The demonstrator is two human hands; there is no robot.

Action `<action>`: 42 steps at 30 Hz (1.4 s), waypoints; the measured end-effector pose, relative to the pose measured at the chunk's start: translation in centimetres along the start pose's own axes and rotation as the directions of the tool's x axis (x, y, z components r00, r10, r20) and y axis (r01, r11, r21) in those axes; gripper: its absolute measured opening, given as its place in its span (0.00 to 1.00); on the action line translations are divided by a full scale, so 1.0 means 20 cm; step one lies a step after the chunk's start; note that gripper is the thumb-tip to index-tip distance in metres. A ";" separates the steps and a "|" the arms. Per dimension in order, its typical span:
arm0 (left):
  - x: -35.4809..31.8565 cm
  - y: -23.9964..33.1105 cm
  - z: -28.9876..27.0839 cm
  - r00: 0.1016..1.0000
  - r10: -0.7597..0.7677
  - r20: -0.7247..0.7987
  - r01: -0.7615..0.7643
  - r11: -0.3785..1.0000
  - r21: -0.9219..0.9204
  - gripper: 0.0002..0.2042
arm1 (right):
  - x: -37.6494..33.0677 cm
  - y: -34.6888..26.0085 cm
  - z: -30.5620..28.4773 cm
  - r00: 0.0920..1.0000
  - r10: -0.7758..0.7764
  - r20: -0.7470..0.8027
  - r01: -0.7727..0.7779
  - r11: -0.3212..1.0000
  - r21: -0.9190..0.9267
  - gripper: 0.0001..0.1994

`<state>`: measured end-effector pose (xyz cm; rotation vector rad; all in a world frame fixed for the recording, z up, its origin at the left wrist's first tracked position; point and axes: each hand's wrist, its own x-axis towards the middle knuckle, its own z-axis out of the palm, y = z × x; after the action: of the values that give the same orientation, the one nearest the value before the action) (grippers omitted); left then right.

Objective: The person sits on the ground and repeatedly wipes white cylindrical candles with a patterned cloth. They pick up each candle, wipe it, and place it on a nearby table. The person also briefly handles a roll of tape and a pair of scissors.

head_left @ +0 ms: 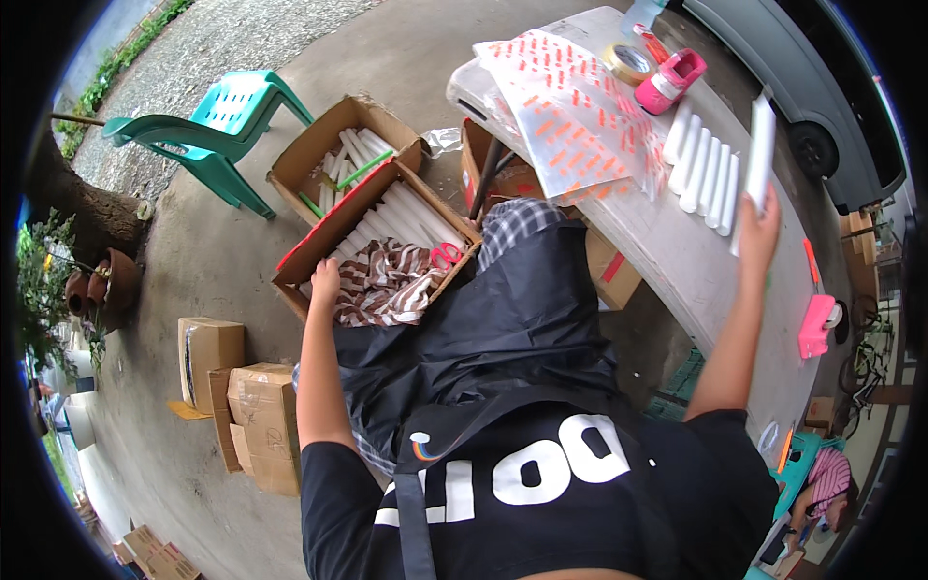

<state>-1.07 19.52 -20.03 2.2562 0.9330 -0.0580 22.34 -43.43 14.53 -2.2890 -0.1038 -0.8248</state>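
Note:
My left hand point(326, 280) reaches into the near cardboard box point(290, 253) at its left side, fingers curled beside white candles point(406, 215) and a brown-and-white striped cloth point(387, 280); what they grip is hidden. Red-handled scissors point(445, 254) lie by the cloth. My right hand point(761, 230) is closed around the lower end of a white candle point(762, 145), seemingly in a clear plastic sleeve, raised at the right side of the grey table point(667, 261). Several white candles point(698, 174) lie in a row on the table, left of that hand.
Printed clear plastic bags point(570, 116), a tape roll point(628, 64) and a pink tape dispenser point(671, 81) lie on the table; another pink dispenser point(817, 327) and an orange cutter point(811, 261) are nearer. A second candle box point(333, 135), green chair point(217, 126) and cartons point(261, 425) stand leftward.

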 end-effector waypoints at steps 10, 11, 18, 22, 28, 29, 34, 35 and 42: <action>-0.04 0.07 0.02 0.989 -0.091 -0.118 0.114 0.972 0.203 0.25 | 0.15 1.16 -0.15 0.806 0.547 0.225 -0.528 0.837 -0.142 0.24; -0.05 0.09 0.00 0.987 -0.081 -0.140 0.104 0.981 0.166 0.25 | 0.16 1.11 -0.16 0.807 0.549 0.218 -0.524 0.835 -0.165 0.25; 0.02 0.01 -0.04 0.997 -0.029 -0.077 0.030 0.999 0.022 0.22 | 0.07 0.00 -0.02 0.924 -0.370 -0.097 0.209 0.700 -0.683 0.17; -0.05 0.14 -0.10 0.979 -0.087 -0.187 0.052 0.981 -0.189 0.19 | -0.18 -0.65 0.23 0.772 -0.624 -0.119 0.595 0.776 -0.208 0.14; -0.35 0.36 -0.35 0.978 0.189 -0.082 -0.200 0.968 -0.151 0.17 | -0.88 -1.04 0.93 0.424 -0.570 0.704 -0.030 0.768 0.640 0.15; -0.38 0.37 -0.36 0.922 0.376 -0.098 -0.379 0.925 -0.016 0.17 | -1.04 -1.00 1.09 0.237 -0.593 0.770 0.057 0.799 0.598 0.19; -0.56 0.41 -0.45 0.912 0.028 0.409 -0.218 0.878 0.426 0.28 | -1.50 -0.95 1.44 -0.381 -0.328 0.864 0.455 0.747 0.484 0.24; -0.59 0.39 -0.45 0.895 -0.059 0.442 -0.151 0.892 0.426 0.29 | -1.54 -0.96 1.46 -0.398 -0.319 0.860 0.468 0.736 0.490 0.23; -0.92 0.12 -0.57 0.768 -0.208 0.605 0.489 0.801 -0.345 0.24 | -1.07 -0.91 1.33 -0.219 -0.318 0.922 -0.970 0.171 -0.172 0.19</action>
<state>-15.53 14.11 -4.72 1.4370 0.9215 -0.5517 14.26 -9.44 -2.24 -0.9010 -0.0660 1.4005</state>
